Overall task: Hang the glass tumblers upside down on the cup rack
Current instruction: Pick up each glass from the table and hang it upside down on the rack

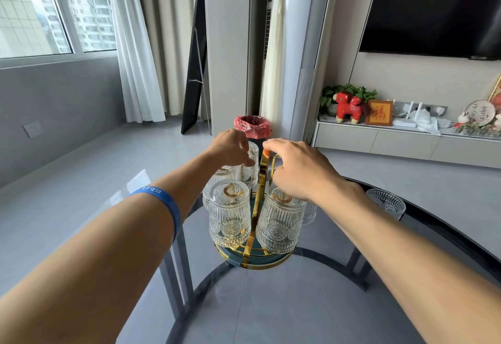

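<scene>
A gold cup rack point(259, 181) with a round teal base point(254, 258) stands on the glass table. Ribbed glass tumblers hang upside down on it: one at the front left point(230, 213), one at the front right point(279, 221), and one behind the front left point(217, 178), partly hidden. My left hand point(230, 147) grips an inverted tumbler point(250, 166) at the rack's far left side. My right hand point(295, 167) pinches the top of the rack's gold handle. One more tumbler point(386, 204) stands on the table to the right.
The round glass table point(298, 303) has a dark rim and grey legs showing through it. Behind the rack stands a bin with a red bag point(253, 126). A low TV cabinet point(406, 140) with ornaments runs along the right wall.
</scene>
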The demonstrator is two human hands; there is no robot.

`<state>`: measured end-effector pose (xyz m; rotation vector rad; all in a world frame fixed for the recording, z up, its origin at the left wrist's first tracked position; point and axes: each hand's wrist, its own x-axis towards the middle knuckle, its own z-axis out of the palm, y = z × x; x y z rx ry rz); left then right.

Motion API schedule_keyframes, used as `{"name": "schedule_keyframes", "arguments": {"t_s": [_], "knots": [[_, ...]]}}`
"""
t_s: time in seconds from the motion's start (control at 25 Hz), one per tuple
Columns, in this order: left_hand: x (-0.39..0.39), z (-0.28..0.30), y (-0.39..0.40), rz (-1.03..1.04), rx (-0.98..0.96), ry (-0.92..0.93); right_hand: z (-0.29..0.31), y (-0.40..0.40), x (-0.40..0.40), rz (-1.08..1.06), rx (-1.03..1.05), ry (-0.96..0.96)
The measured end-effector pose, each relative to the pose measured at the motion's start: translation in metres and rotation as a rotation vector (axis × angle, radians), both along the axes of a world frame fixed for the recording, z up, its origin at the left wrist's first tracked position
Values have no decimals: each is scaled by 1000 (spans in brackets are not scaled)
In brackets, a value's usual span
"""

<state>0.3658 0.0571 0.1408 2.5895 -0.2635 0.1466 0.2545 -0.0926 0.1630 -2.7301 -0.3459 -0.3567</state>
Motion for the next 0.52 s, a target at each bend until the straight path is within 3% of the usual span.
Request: {"name": "schedule_keyframes", "arguments": {"t_s": [0.24, 0.44, 0.52], "knots": [[-8, 1, -1, -3, 62, -29, -4, 1, -2, 3, 7, 11], [-49, 7, 4, 11, -78, -197, -9, -5, -4, 46, -9, 71], [-73, 14, 5, 21, -180, -274, -18, -11, -14, 48, 75, 12]]}}
